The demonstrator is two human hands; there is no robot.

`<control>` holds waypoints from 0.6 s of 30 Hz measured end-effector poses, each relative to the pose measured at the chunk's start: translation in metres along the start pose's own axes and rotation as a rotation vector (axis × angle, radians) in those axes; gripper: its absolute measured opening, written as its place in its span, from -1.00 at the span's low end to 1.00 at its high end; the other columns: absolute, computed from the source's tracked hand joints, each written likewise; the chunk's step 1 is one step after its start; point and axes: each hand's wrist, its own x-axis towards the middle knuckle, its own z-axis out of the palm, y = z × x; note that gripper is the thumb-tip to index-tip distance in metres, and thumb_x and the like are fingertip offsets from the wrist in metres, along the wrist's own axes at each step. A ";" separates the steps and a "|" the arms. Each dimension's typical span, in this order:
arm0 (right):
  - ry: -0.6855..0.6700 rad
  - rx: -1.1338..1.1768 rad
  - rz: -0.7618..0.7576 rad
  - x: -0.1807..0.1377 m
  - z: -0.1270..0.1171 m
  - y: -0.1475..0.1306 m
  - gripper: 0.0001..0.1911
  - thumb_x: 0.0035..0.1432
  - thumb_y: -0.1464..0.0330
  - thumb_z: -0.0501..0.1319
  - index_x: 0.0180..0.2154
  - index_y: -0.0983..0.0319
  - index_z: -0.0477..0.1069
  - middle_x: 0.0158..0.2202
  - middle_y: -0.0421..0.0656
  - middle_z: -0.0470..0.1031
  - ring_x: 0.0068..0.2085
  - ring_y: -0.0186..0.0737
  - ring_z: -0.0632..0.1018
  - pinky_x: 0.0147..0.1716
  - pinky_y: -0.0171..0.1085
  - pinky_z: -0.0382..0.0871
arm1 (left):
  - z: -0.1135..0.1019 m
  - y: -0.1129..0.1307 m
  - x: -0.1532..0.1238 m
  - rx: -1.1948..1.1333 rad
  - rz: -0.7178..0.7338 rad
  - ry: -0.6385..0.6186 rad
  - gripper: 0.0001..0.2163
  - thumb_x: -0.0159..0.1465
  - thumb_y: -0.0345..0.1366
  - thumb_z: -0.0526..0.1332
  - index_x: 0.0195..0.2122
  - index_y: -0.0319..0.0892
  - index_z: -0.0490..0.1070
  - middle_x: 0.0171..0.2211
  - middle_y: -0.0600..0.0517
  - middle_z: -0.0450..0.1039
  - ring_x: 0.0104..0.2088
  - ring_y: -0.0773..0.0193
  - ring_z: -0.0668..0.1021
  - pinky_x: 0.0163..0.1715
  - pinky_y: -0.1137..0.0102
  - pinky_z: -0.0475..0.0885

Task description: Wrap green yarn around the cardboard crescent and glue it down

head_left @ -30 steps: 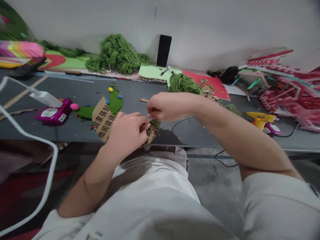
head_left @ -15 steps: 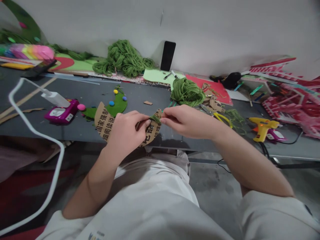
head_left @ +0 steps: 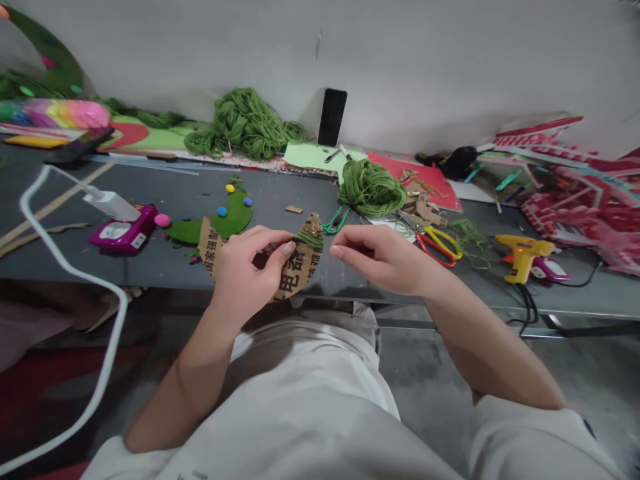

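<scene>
My left hand [head_left: 247, 270] grips a curved cardboard piece [head_left: 295, 273] printed with black characters, thumb pressed near its upper end. Green yarn [head_left: 307, 237] is wound around that end of the cardboard. My right hand [head_left: 383, 257] hovers just to the right, fingers pinched together, apparently on a thin strand I cannot clearly see. Both hands are at the near edge of the dark table [head_left: 165, 260], above my lap.
A green yarn ball [head_left: 371, 187], red-and-yellow scissors [head_left: 440, 243] and a yellow glue gun [head_left: 523, 257] lie to the right. A green felt shape with pompoms [head_left: 220, 220], a purple device [head_left: 123, 230] and a white cable [head_left: 70, 280] lie left. A phone [head_left: 333, 117] leans on the wall.
My right hand has drawn back to the right, away from the yarn-wrapped end. The cardboard has tilted slightly in my left hand. The view has shifted a little.
</scene>
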 end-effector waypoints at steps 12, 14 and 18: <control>-0.178 0.246 -0.087 0.005 -0.008 0.019 -0.67 0.36 0.15 0.22 -0.31 0.30 0.41 -0.47 -0.27 0.27 -0.43 -0.40 0.22 -0.44 -0.38 0.13 | -0.004 -0.004 -0.004 -0.277 0.046 -0.114 -0.93 0.32 -0.34 0.31 -0.22 -0.16 0.60 -0.29 0.02 0.59 -0.31 0.28 0.58 -0.27 0.37 0.44; -0.229 0.278 -0.134 0.011 -0.007 0.027 -0.64 0.36 0.13 0.22 -0.31 0.31 0.40 -0.46 -0.27 0.27 -0.42 -0.40 0.22 -0.43 -0.39 0.13 | -0.005 -0.002 -0.003 -0.298 0.074 -0.147 -0.93 0.33 -0.35 0.30 -0.21 -0.17 0.60 -0.29 0.01 0.60 -0.29 0.27 0.59 -0.26 0.36 0.44; -0.318 0.324 -0.192 0.023 -0.005 0.039 -0.60 0.38 0.10 0.18 -0.28 0.34 0.40 -0.42 -0.25 0.27 -0.38 -0.39 0.23 -0.38 -0.40 0.17 | -0.009 0.001 -0.003 -0.331 0.110 -0.227 -0.90 0.36 -0.37 0.27 -0.16 -0.15 0.59 -0.24 0.01 0.59 -0.26 0.28 0.59 -0.22 0.35 0.43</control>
